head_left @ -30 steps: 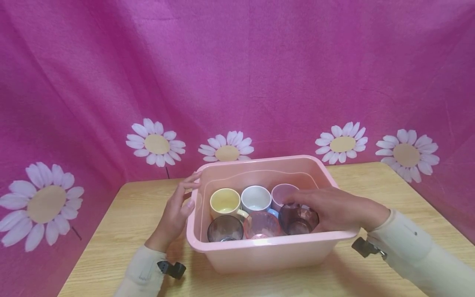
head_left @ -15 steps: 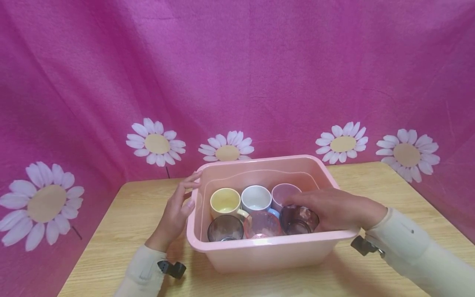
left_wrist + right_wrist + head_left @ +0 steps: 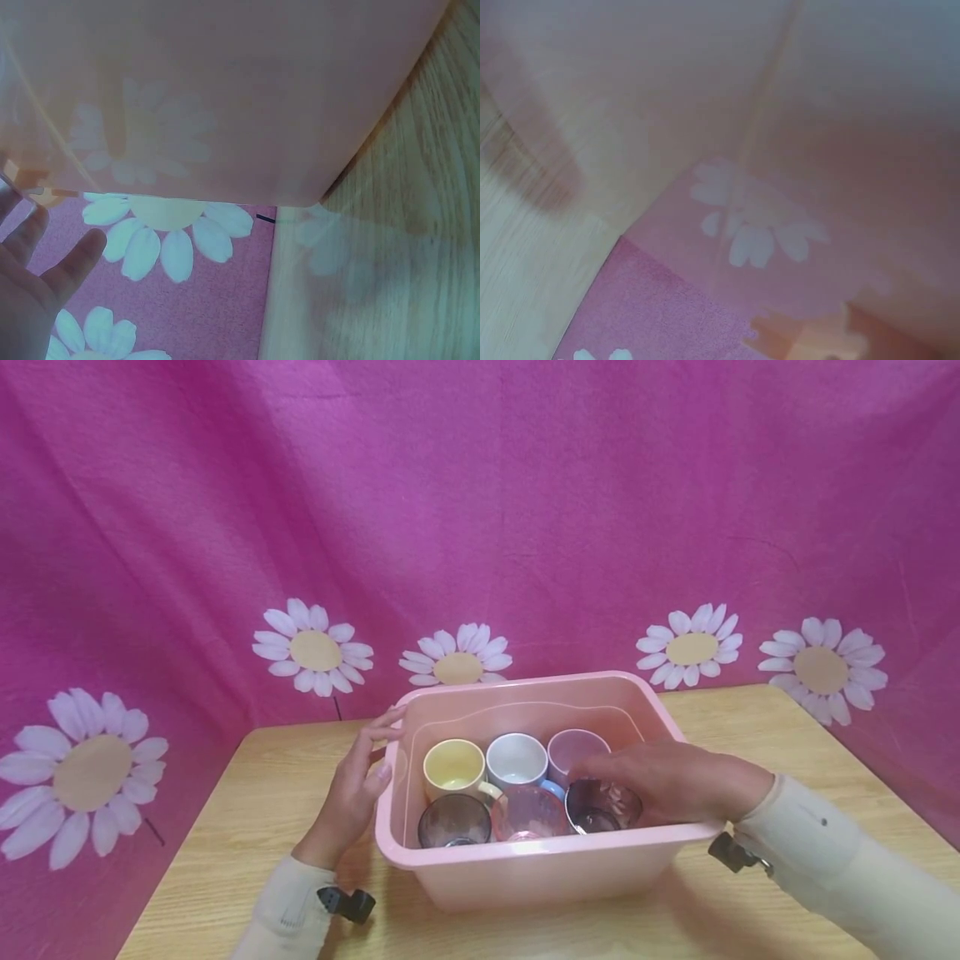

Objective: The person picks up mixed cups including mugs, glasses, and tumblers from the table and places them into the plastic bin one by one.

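A pink plastic tub [image 3: 540, 877] stands on the table. In its back row are a yellow mug [image 3: 454, 766], a white mug [image 3: 517, 758] with a blue handle, and a lilac mug [image 3: 573, 750]. The front row has a smoky grey glass cup [image 3: 454, 822], a clear pink glass cup [image 3: 528, 814] and a dark purple glass cup [image 3: 596, 806]. My right hand [image 3: 675, 781] reaches over the right rim and holds the purple cup, its lower fingers hidden. My left hand [image 3: 352, 785] rests fairly straight fingers on the left rim; its fingers [image 3: 75, 270] show beside the tub wall in the left wrist view.
The wooden table [image 3: 277, 777] extends on both sides of the tub. A magenta cloth [image 3: 480, 527] with white daisies hangs behind and at the sides. The tub's wall [image 3: 705, 97] fills most of the right wrist view.
My right hand has shifted slightly left and lower in the tub, and the purple glass cup has tilted a little with it. The left hand stays on the rim.
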Available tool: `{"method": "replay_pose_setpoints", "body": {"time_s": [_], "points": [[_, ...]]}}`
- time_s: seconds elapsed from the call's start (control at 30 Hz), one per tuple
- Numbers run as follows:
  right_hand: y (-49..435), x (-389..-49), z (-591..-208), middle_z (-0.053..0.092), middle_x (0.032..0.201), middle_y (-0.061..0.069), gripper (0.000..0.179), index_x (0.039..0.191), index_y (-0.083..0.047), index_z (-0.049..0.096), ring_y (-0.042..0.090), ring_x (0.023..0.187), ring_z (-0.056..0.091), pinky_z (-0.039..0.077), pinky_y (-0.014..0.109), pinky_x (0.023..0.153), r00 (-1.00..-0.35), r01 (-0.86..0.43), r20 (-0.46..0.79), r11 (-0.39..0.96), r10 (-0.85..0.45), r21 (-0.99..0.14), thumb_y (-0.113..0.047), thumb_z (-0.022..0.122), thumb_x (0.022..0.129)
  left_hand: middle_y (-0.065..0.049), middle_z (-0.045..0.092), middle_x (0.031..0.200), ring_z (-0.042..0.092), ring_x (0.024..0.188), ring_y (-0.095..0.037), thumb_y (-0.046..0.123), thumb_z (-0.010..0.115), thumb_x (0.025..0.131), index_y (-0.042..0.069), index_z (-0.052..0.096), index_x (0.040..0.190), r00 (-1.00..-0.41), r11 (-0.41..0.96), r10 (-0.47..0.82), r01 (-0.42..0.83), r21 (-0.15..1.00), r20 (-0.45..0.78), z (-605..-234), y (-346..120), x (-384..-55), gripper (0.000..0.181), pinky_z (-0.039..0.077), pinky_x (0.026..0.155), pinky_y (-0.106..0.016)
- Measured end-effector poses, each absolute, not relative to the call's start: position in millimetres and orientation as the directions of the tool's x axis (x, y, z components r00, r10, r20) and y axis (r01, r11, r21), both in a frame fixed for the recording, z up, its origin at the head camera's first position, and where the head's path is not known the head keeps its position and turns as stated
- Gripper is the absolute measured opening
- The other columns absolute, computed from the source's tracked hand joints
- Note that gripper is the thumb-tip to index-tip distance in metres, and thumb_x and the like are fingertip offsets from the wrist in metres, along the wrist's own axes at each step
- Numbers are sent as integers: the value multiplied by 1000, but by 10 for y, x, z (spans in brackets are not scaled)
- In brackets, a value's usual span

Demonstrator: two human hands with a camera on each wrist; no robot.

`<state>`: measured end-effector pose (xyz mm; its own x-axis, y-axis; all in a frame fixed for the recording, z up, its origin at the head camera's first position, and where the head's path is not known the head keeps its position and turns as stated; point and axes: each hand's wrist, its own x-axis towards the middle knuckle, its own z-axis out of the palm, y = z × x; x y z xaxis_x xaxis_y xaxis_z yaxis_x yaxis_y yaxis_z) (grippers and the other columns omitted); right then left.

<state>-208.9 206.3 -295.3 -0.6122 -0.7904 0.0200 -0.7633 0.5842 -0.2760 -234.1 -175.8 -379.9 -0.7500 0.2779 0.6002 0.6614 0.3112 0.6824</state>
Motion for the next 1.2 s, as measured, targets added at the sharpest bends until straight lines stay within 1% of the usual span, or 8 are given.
{"method": "replay_pose_setpoints", "body": {"time_s": [0.3, 0.37, 0.47, 0.63, 0.73, 0.9, 1.07, 1.2], "points": [[2046, -2115, -2992, 57, 92, -26, 50, 113, -35, 56, 1, 79, 58, 50, 27, 75, -594, -789, 11, 580, -804, -202, -33, 82, 70, -2, 37, 152, 28, 142, -22, 17, 43, 89, 8, 48, 124, -752, 304, 280, 659, 688, 597, -3804, -1760, -2345, 37, 39, 99, -61], [2042, -2116, -2996, 58, 92, -26, 49, 113, -35, 56, 0, 79, 58, 50, 27, 76, -595, -787, 0, 583, -804, -203, -34, 81, 71, -1, 37, 152, 28, 142, -21, 17, 43, 89, 8, 47, 124, -753, 303, 282, 658, 689, 595, -3793, -1758, -2340, 37, 39, 99, -61], [2037, -2111, -2995, 58, 92, -26, 48, 114, -36, 56, 0, 80, 59, 51, 28, 77, -605, -777, -23, 596, -796, -200, -36, 80, 72, -2, 37, 152, 27, 143, -21, 17, 43, 89, 7, 47, 124, -751, 302, 287, 660, 688, 594, -3777, -1756, -2332, 37, 39, 100, -59], [2037, -2112, -2989, 63, 93, -19, 53, 119, -35, 55, 4, 75, 57, 50, 34, 69, -631, -764, -60, 633, -773, -123, -38, 80, 72, -3, 37, 152, 27, 143, -21, 16, 43, 89, 7, 47, 124, -750, 304, 286, 662, 686, 597, -3765, -1753, -2325, 36, 40, 100, -58], [2025, -2125, -2998, 64, 87, -14, 56, 122, -34, 55, 7, 70, 55, 49, 35, 63, -642, -757, -87, 648, -762, -83, -32, 81, 72, -3, 37, 152, 27, 143, -20, 16, 43, 89, 7, 47, 124, -751, 306, 285, 660, 686, 596, -3771, -1755, -2321, 36, 40, 99, -58], [2007, -2126, -3005, 58, 73, -12, 57, 123, -32, 54, 9, 60, 50, 46, 34, 56, -651, -749, -116, 660, -750, -64, -20, 80, 73, -2, 37, 152, 28, 143, -21, 16, 43, 89, 8, 47, 124, -751, 302, 285, 660, 688, 595, -3780, -1755, -2315, 36, 40, 99, -59], [2008, -2124, -3003, 61, 78, -11, 58, 125, -31, 55, 9, 60, 51, 47, 34, 55, -640, -761, -103, 647, -761, -45, -19, 79, 74, -2, 37, 152, 29, 142, -22, 17, 44, 89, 6, 47, 124, -751, 299, 282, 660, 690, 597, -3783, -1753, -2329, 36, 40, 99, -60], [2018, -2123, -3004, 61, 75, -11, 63, 128, -30, 55, 8, 57, 50, 44, 31, 51, -630, -773, -87, 634, -772, -29, -18, 79, 72, -2, 37, 153, 29, 142, -22, 16, 44, 89, 7, 47, 124, -751, 300, 283, 660, 689, 597, -3792, -1757, -2343, 36, 40, 99, -60]]}}
